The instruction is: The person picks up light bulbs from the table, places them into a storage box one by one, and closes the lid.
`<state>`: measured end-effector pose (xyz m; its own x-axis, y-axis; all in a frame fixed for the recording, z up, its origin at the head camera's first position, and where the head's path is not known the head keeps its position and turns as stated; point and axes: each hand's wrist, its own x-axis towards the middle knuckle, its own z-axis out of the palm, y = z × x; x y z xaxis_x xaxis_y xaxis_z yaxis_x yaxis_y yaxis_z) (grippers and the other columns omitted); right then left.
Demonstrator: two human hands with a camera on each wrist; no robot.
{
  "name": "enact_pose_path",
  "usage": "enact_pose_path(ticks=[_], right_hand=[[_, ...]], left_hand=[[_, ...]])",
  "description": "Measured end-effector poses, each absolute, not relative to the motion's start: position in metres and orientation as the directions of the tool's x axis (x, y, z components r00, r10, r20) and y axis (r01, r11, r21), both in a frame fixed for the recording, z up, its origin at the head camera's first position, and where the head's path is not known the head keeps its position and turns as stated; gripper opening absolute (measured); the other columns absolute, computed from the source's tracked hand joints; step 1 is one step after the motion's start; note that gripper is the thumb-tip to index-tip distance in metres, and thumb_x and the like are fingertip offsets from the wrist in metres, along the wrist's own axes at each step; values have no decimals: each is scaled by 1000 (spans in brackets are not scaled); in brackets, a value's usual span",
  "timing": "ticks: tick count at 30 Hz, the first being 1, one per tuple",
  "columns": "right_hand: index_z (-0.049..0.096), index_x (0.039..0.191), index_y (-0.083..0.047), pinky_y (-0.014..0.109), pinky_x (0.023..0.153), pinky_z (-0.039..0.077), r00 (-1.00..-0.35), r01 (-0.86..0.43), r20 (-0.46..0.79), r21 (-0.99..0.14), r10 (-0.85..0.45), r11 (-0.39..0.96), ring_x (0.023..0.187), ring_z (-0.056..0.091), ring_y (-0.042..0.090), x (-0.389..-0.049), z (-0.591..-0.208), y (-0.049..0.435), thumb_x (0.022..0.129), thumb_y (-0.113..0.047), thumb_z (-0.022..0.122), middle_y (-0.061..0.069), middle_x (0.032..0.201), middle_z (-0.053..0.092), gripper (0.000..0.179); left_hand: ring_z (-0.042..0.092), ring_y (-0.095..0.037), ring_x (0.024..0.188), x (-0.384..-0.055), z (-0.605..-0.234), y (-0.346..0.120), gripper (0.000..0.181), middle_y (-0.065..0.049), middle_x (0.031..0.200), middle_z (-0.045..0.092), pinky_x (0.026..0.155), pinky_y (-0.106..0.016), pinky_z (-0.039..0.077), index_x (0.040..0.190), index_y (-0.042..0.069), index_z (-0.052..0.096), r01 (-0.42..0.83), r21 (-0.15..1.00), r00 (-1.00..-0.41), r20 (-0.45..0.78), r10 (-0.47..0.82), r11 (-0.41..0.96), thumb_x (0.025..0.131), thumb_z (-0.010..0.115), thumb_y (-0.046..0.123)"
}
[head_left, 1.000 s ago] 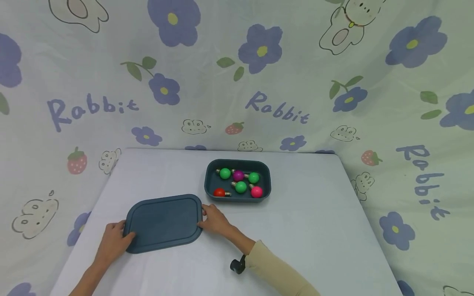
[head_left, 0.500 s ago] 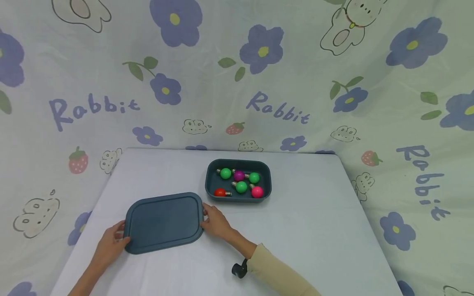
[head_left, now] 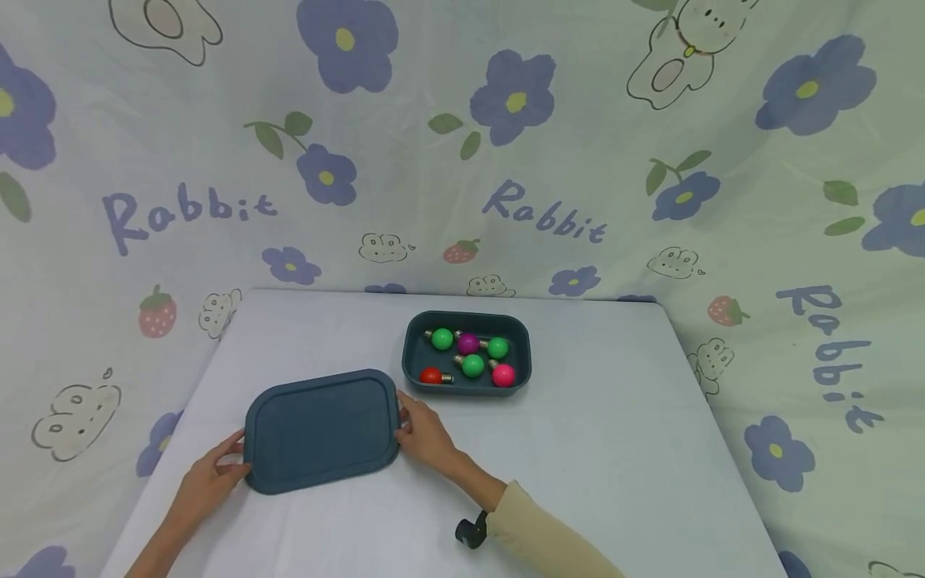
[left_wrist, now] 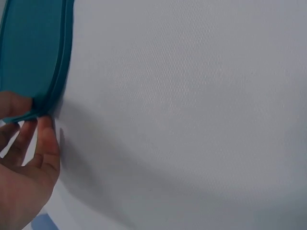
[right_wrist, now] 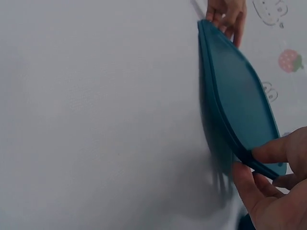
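Note:
Both hands hold a dark teal rectangular lid [head_left: 321, 433] with rounded corners, one at each short end. My left hand [head_left: 207, 482] pinches the left edge; in the left wrist view the thumb lies on top of the lid [left_wrist: 33, 52] and the fingers are under its rim. At the opposite end my right hand [head_left: 426, 433] pinches the rim between thumb and fingers. The right wrist view shows the lid [right_wrist: 240, 91] raised off the table, with a shadow below. Beyond it stands a matching open box [head_left: 520, 337] holding several coloured bulbs, green [head_left: 473, 366], purple, red and pink.
A white-covered table [head_left: 592, 449] lies under everything. Behind it hangs a patterned curtain [head_left: 405, 144] with flowers and rabbits. A small black device [head_left: 471, 531] sits by the right sleeve [head_left: 542, 534].
The lid has shifted slightly up and to the right in the head view, tilting a little. My left thumb has slid from the lid's top toward its edge. The box has stayed put.

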<state>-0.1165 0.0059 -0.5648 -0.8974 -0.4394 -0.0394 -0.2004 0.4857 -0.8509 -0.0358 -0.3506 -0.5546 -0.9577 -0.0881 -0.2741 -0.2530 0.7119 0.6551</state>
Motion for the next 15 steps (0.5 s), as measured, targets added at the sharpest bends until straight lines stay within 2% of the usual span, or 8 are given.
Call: enact_pose_path(ticks=[3,7,11,15], right_hand=[[41,150,2,16,67,49,-896,-229,-4,-852,-444,471,74,54,1,-115,-559,8,88,8,68,9,107,61,68],[41,150,1,16,70,50,-898,-243,20,-856,-440,456,76,55,2,-114,-552,12,88,9,67,10,108,61,68],[42,150,-1,17,72,51,-909,-203,-1,-871,-416,447,80,58,4,-115,-546,15,87,9,68,8,108,61,69],[41,152,-5,18,74,53,-918,-159,-33,-883,-396,441,86,63,6,-119,-540,21,88,8,67,6,111,60,70]], left_hand=[[58,-50,112,-37,-552,-350,68,-38,134,46,77,-39,56,152,-9,25,-247,668,-958,-278,-73,702,98,60,11],[64,-43,107,-40,-546,-349,68,-36,133,49,70,-24,51,153,-8,26,-222,677,-964,-262,-52,702,97,62,10],[68,-33,101,-41,-540,-347,68,-34,132,52,70,-21,50,153,-6,28,-190,677,-972,-231,-39,711,99,63,15],[66,-38,106,-44,-534,-342,70,-33,133,51,70,-19,49,154,-4,28,-171,684,-977,-212,-32,709,100,64,23]])
